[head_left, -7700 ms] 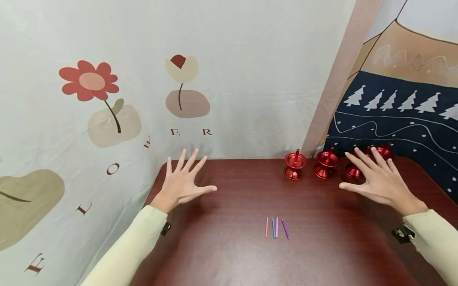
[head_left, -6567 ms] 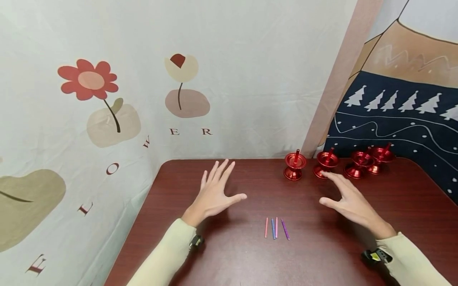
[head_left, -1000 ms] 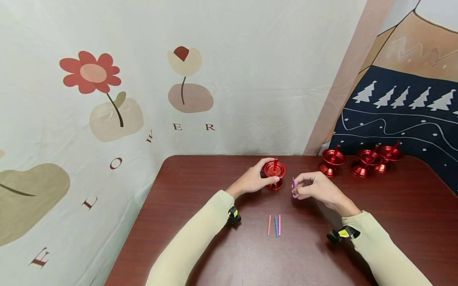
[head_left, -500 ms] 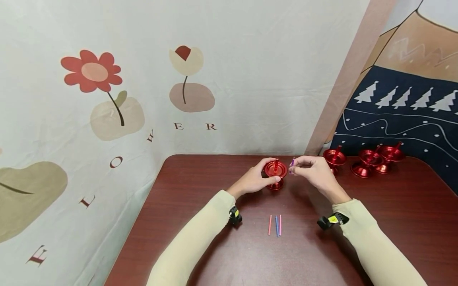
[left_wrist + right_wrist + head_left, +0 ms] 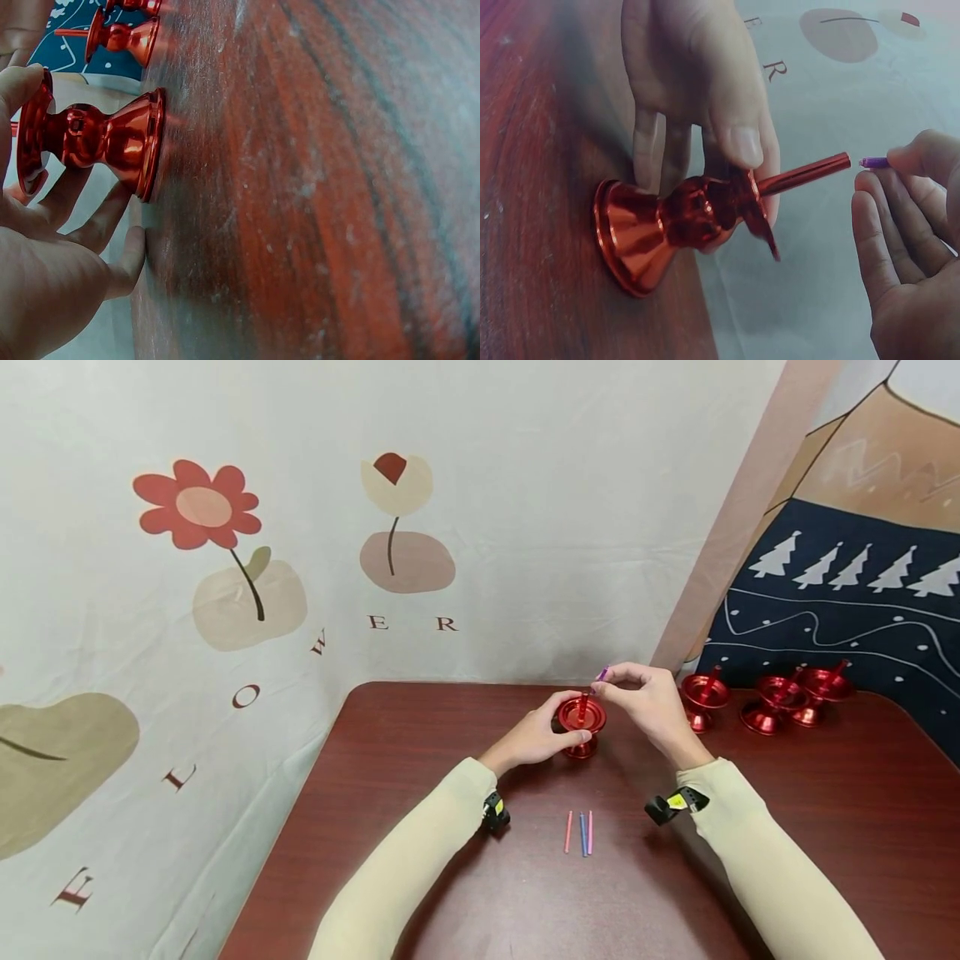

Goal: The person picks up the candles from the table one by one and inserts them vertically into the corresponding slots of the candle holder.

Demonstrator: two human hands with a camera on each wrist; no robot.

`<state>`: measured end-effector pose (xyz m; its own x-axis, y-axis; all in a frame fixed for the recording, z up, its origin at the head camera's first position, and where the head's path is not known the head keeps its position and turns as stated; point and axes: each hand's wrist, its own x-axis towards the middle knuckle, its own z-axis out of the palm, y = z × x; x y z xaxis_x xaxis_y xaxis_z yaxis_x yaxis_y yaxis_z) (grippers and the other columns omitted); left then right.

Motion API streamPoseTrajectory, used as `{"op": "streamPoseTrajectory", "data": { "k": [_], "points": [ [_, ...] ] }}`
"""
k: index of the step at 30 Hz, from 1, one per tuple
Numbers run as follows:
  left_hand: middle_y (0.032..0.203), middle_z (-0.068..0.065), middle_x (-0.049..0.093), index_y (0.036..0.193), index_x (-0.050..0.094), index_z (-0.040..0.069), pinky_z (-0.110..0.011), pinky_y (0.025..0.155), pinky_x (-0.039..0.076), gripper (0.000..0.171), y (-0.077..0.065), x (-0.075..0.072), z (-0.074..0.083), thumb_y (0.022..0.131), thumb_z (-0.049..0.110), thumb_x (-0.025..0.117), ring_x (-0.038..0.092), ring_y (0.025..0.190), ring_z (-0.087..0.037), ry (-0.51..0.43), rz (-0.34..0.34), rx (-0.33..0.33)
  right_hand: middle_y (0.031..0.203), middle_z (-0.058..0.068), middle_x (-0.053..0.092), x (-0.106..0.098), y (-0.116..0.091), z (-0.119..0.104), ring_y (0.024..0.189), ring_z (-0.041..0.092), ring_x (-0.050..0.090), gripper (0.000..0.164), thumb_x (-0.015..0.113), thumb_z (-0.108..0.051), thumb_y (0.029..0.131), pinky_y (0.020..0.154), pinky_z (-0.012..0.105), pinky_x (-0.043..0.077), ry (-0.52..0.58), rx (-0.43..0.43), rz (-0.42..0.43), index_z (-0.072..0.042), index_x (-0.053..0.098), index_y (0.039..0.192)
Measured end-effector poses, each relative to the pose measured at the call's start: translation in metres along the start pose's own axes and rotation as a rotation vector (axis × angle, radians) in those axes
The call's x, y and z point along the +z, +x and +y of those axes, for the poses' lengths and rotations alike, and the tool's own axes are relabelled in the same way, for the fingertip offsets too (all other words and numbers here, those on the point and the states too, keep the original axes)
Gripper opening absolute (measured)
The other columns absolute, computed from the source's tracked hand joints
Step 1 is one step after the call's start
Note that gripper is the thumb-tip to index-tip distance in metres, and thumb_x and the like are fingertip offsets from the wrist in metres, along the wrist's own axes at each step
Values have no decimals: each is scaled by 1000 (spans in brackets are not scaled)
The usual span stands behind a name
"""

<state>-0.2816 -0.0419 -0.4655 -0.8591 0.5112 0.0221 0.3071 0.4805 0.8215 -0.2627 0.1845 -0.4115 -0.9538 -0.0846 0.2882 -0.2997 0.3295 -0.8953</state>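
My left hand (image 5: 534,735) grips a shiny red candle holder (image 5: 582,718) by its dish, thumb at the near side of the rim. The holder stands upright on its flared foot, as the left wrist view shows of the same candle holder (image 5: 86,139). Thumb and fingertips of my right hand (image 5: 648,703) pinch a slim purple candle (image 5: 602,674) above the holder's right side. In the right wrist view the candle's end (image 5: 874,162) points at the mouth of the holder's thin tube (image 5: 806,175), a small gap between them. Most of the candle is hidden by my fingers.
Coral (image 5: 567,832), blue (image 5: 583,835) and pink (image 5: 590,832) slim candles lie on the dark red wooden table (image 5: 495,893) in front. Three more red candle holders (image 5: 780,693) stand at the back right. Behind the table hangs a pale printed cloth (image 5: 525,527).
Over the last second my right hand has risen and moved left with the purple candle, up to the holder's tube. My left hand keeps its grip. Earlier, both hands were empty over the table.
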Motion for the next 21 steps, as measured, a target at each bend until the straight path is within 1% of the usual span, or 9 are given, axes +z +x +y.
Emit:
{"op": "streamPoseTrajectory", "data": {
  "k": [8,15,21],
  "points": [
    [150,-7,66,167,43,27,-43,114,48,76,0,0,-1,103,46,77,63,134,-17,2,4,-7,104,9,80,5,4,-2,96,13,71,22,85,-18,99,82,20,56,6,-18,-13,1,81,109],
    [150,-7,66,168,42,25,-43,114,48,77,0,0,-1,103,47,77,62,134,-17,4,3,-12,103,14,79,6,5,-4,92,12,70,21,87,-15,97,80,19,55,0,-17,-28,1,81,108],
    [151,-8,65,168,42,24,-44,114,48,78,-1,0,1,103,47,77,62,136,-18,7,6,-12,103,14,80,7,5,-3,89,10,70,18,87,-12,97,76,18,55,-36,-30,-37,1,82,108]
  ]
}}
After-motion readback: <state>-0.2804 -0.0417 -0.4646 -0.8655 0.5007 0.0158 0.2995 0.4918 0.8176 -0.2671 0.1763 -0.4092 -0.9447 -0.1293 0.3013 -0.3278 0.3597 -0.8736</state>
